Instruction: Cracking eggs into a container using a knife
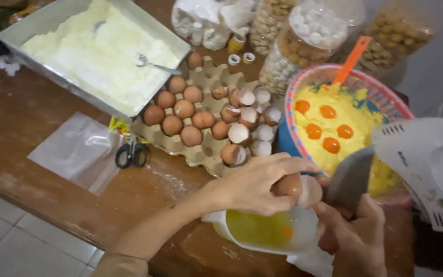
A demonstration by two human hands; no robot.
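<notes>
My left hand grips a brown egg over a small white bowl that holds egg white with a bit of yolk. My right hand holds a knife, whose broad grey blade points up next to the egg. The eggshell looks cracked, with a pale half showing at its right. Just behind stands a large patterned bowl of yellow batter with several orange yolks on top and an orange spatula stuck in it.
A cardboard egg tray holds whole brown eggs and several empty shells. A metal pan of white flour with a spoon sits at the back left. Black scissors, a plastic bag, a white hand mixer and jars of snacks stand around.
</notes>
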